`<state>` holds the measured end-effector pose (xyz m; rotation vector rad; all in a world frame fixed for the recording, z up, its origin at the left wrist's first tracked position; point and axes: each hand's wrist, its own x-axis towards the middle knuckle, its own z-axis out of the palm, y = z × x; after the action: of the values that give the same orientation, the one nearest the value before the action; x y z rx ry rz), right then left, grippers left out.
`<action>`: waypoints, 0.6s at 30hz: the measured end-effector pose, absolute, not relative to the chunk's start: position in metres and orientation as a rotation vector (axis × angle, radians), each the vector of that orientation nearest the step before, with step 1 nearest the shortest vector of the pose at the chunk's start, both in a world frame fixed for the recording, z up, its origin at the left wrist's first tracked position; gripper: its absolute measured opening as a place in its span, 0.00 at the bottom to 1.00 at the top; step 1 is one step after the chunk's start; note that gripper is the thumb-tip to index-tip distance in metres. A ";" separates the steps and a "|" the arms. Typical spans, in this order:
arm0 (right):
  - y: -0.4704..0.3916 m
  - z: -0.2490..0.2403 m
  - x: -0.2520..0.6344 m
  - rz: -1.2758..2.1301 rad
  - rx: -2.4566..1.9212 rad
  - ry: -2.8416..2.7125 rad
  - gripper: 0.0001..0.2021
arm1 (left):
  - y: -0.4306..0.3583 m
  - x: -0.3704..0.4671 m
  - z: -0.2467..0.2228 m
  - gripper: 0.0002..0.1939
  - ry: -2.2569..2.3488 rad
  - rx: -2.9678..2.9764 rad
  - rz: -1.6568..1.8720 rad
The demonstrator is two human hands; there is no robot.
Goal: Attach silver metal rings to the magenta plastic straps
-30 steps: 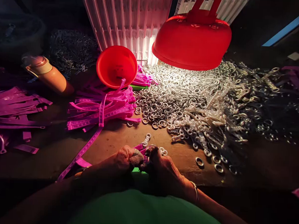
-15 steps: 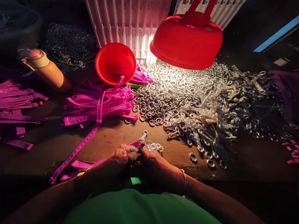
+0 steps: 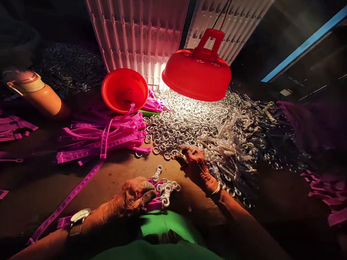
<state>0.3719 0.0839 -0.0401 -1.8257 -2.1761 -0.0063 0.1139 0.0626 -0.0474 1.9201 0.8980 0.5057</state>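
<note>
My left hand (image 3: 137, 195), with wrapped fingertips, is closed around a magenta plastic strap (image 3: 155, 204) near the table's front edge. Metal links with rings (image 3: 166, 192) hang at the strap beside my fingers; how they join is hidden. My right hand (image 3: 195, 165) is at the front of the pile of silvery rings (image 3: 188, 119), its fingers bent together on the rings. Whatever lies between those fingertips is hidden. Just right of it are linked metal pieces in clear wrapping (image 3: 230, 147). One long magenta strap (image 3: 68, 200) runs from the strap bundle to the table's front left.
A red lamp (image 3: 196, 76) hangs low over the rings. To its left, a red bowl (image 3: 125, 91) tilts behind a bundle of magenta straps (image 3: 124, 143). An orange bottle (image 3: 43, 99) leans at the far left. More magenta straps (image 3: 327, 192) lie at the right edge.
My right hand has left my left hand and moved forward to the ring pile. The left hand still grips the strap, now with the links in plainer view. The camera view has shifted.
</note>
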 end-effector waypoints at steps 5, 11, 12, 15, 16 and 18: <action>0.120 -0.055 0.393 -0.191 -2.247 -2.212 0.21 | 0.124 0.092 -0.049 0.15 1.475 2.067 0.772; 0.128 -0.068 0.400 -0.121 -2.169 -2.106 0.19 | 0.174 0.080 -0.052 0.16 1.741 2.539 0.610; 0.128 -0.069 0.401 -0.072 -2.149 -2.084 0.20 | 0.177 0.080 -0.051 0.15 1.733 2.578 0.560; 0.130 -0.070 0.404 0.020 -2.045 -2.008 0.19 | 0.180 0.079 -0.047 0.13 1.698 2.634 0.472; 0.130 -0.069 0.404 0.028 -2.001 -1.979 0.17 | 0.180 0.078 -0.045 0.12 1.691 2.628 0.464; 0.129 -0.063 0.400 0.012 -1.924 -1.925 0.11 | 0.180 0.075 -0.041 0.13 1.681 2.599 0.479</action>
<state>0.3997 0.1293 -0.0631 -1.9238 -1.9254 0.0117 0.0751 0.1796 -0.0406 2.5985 1.6809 0.4792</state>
